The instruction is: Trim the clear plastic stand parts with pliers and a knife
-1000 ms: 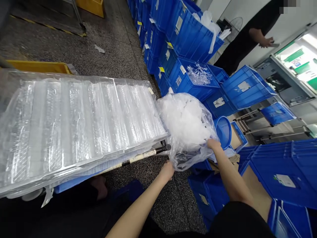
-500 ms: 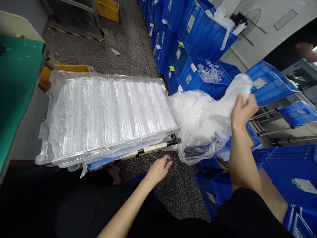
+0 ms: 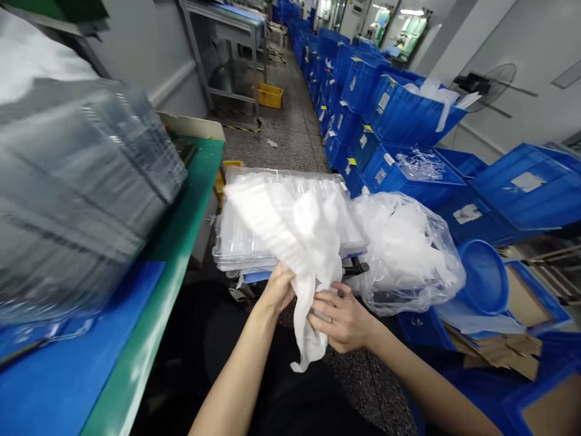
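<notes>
Head view, looking down an aisle: the left hand (image 3: pixel 276 292) and right hand (image 3: pixel 341 319) both hold a crumpled white foam sheet (image 3: pixel 308 242). The left hand closes in a narrow grip around a gathered fold, while the right hand's fingers (image 3: pixel 331 309) pinch the hanging length lower down. The sheet fans up over a stack of clear plastic trays (image 3: pixel 240 242), and the hands are just in front of the stack's near edge. A clear plastic bag (image 3: pixel 403 257) stuffed with white material sits beside the stack, touching its right end. To the left, a green-edged workbench (image 3: pixel 177 212) with a blue mat (image 3: pixel 68 369) carries a blurred stack of clear trays (image 3: pixel 77 181). Speckled floor (image 3: pixel 276 142) runs away between the bench and long rows of blue plastic crates (image 3: pixel 403 109). A round blue basin (image 3: pixel 483 277) leans among flattened cardboard (image 3: pixel 503 351) at right.
</notes>
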Tool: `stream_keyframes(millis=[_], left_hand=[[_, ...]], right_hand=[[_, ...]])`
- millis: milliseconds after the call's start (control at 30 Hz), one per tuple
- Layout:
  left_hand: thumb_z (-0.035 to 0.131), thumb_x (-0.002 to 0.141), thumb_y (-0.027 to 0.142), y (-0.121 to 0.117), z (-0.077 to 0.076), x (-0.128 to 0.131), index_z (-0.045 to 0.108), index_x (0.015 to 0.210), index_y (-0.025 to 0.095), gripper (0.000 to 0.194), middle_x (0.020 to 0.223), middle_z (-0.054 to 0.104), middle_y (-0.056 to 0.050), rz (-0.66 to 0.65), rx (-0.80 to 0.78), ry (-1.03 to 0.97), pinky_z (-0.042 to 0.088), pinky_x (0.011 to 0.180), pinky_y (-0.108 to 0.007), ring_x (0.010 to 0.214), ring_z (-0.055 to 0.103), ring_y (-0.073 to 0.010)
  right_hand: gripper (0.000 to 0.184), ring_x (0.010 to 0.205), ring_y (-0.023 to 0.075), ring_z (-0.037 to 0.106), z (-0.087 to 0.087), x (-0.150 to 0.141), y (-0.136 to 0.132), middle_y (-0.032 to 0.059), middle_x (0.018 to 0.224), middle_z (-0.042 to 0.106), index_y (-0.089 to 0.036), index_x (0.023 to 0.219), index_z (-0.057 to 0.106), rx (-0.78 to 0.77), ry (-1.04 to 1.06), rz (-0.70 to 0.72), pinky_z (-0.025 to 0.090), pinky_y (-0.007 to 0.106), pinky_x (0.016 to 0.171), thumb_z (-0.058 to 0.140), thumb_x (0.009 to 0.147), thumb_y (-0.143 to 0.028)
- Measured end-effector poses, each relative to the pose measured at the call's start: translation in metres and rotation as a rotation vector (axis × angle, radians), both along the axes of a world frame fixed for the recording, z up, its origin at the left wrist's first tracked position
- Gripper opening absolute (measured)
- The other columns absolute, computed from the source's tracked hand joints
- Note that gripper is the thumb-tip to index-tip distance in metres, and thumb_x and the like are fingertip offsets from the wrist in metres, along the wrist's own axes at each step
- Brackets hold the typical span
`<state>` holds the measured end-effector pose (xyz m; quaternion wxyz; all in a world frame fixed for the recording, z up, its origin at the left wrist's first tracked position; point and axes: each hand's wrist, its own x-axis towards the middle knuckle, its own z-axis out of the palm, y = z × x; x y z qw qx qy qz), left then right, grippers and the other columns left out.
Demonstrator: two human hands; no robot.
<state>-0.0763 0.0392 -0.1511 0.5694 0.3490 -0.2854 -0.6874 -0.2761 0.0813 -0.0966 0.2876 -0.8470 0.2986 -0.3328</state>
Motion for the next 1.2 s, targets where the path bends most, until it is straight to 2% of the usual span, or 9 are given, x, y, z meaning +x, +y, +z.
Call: stream_keyframes(millis=[100, 233, 333, 433, 667, 767, 900, 1000, 1200], left_hand=[[0.079, 0.083, 0.053, 0.001, 0.005, 0.027, 0.071, 0.131, 0.018, 0.06, 0.124, 0.078, -0.016, 0.09, -0.013, -0.009, 0.058, 0.11, -0.05, 0.131, 0.07, -0.0386], [0.082, 0.077, 0.046, 0.008, 0.005, 0.041, 0.072, 0.132, 0.018, 0.062, 0.126, 0.078, -0.015, 0.137, -0.021, -0.015, 0.055, 0.114, -0.054, 0.134, 0.067, -0.0408], [0.084, 0.067, 0.037, 0.013, -0.004, 0.044, 0.075, 0.122, 0.019, 0.059, 0.116, 0.08, -0.014, 0.161, -0.019, 0.002, 0.057, 0.111, -0.056, 0.126, 0.071, -0.0421], [0.085, 0.063, 0.032, 0.012, -0.014, 0.048, 0.077, 0.107, 0.019, 0.046, 0.103, 0.08, -0.013, 0.186, -0.011, 0.033, 0.061, 0.103, -0.056, 0.114, 0.075, -0.0411], [0.079, 0.087, 0.05, -0.003, -0.006, 0.074, 0.067, 0.125, 0.033, 0.043, 0.135, 0.072, -0.005, 0.387, -0.055, 0.114, 0.062, 0.103, -0.038, 0.129, 0.069, -0.0253], [0.065, 0.092, 0.073, 0.0, 0.002, 0.055, 0.059, 0.14, 0.031, 0.064, 0.151, 0.065, -0.013, 0.325, -0.03, -0.02, 0.062, 0.106, -0.048, 0.142, 0.063, -0.033], [0.083, 0.083, 0.059, 0.002, 0.002, 0.004, 0.062, 0.134, 0.023, 0.066, 0.138, 0.073, -0.018, 0.27, 0.048, -0.295, 0.061, 0.108, -0.054, 0.13, 0.071, -0.0382], [0.069, 0.095, 0.056, -0.026, 0.01, 0.002, 0.065, 0.129, 0.017, 0.052, 0.128, 0.076, -0.019, 0.348, 0.037, -0.463, 0.061, 0.106, -0.05, 0.122, 0.074, -0.0358], [0.061, 0.1, 0.034, -0.146, 0.071, 0.101, 0.067, 0.109, 0.017, 0.021, 0.114, 0.075, -0.013, 0.442, -0.05, -1.008, 0.054, 0.107, -0.045, 0.113, 0.071, -0.0323]], right_hand=[[0.045, 0.098, 0.0366, 0.079, -0.003, -0.001, 0.001, 0.0043, 0.113, 0.083, -0.038, 0.118, 0.081, 0.02, -0.119, -0.052, 0.057, 0.063, 0.102, 0.085, 0.079, -0.061], [0.071, 0.111, 0.0343, 0.075, -0.01, 0.002, -0.012, 0.0063, 0.121, 0.075, -0.039, 0.133, 0.07, 0.1, -0.412, -0.324, 0.062, 0.054, 0.098, 0.05, 0.091, -0.092], [0.058, 0.131, 0.0272, 0.068, -0.018, 0.013, -0.035, 0.0027, 0.131, 0.073, -0.04, 0.141, 0.06, 0.233, -0.6, -0.537, 0.059, 0.048, 0.113, 0.065, 0.096, -0.076], [0.056, 0.123, 0.0276, 0.075, -0.026, 0.019, -0.065, 0.0049, 0.118, 0.08, -0.029, 0.133, 0.068, 0.43, -0.692, -0.632, 0.064, 0.047, 0.107, 0.09, 0.085, -0.049], [0.046, 0.131, 0.0249, 0.073, -0.029, -0.009, -0.099, 0.0057, 0.128, 0.08, -0.025, 0.126, 0.072, 0.467, -1.008, -0.883, 0.067, 0.042, 0.108, 0.081, 0.093, -0.056], [0.045, 0.14, 0.0253, 0.068, -0.02, -0.016, -0.091, 0.0052, 0.136, 0.077, -0.025, 0.131, 0.072, 0.406, -1.055, -0.887, 0.06, 0.046, 0.118, 0.075, 0.098, -0.056], [0.041, 0.141, 0.0264, 0.067, -0.005, -0.011, -0.076, 0.0046, 0.135, 0.077, -0.026, 0.129, 0.074, 0.352, -1.035, -0.828, 0.055, 0.049, 0.123, 0.076, 0.097, -0.051], [0.044, 0.136, 0.023, 0.069, 0.004, -0.02, -0.081, 0.0013, 0.135, 0.076, -0.03, 0.132, 0.072, 0.296, -1.006, -0.849, 0.054, 0.045, 0.124, 0.081, 0.092, -0.048], [0.037, 0.103, 0.0244, 0.077, -0.011, -0.071, -0.127, 0.0083, 0.113, 0.077, -0.016, 0.122, 0.072, 0.28, -0.763, -1.012, 0.068, 0.046, 0.091, 0.077, 0.1, -0.045]])
